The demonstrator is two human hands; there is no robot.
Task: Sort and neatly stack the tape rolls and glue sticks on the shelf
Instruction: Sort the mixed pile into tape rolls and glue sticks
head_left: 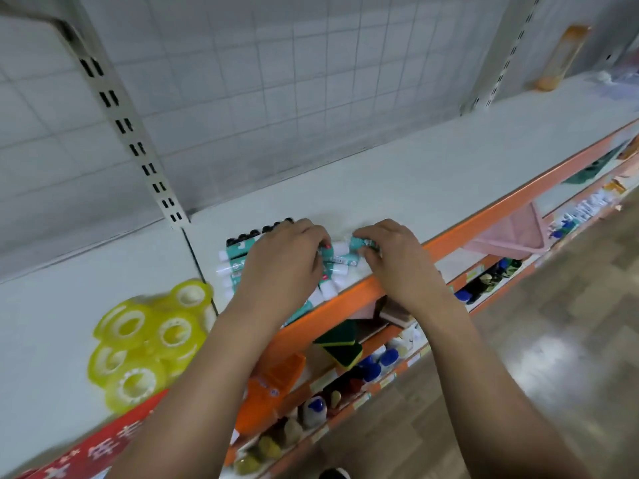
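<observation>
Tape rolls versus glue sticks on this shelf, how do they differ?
The tape rolls are yellowish see-through rings with white cores; the glue sticks are teal-and-white tubes. The tape rolls lie untouched in a loose cluster to the left; the glue sticks lie side by side under the left hand and right hand, whose fingers curl on them. Both rest on the white shelf.
</observation>
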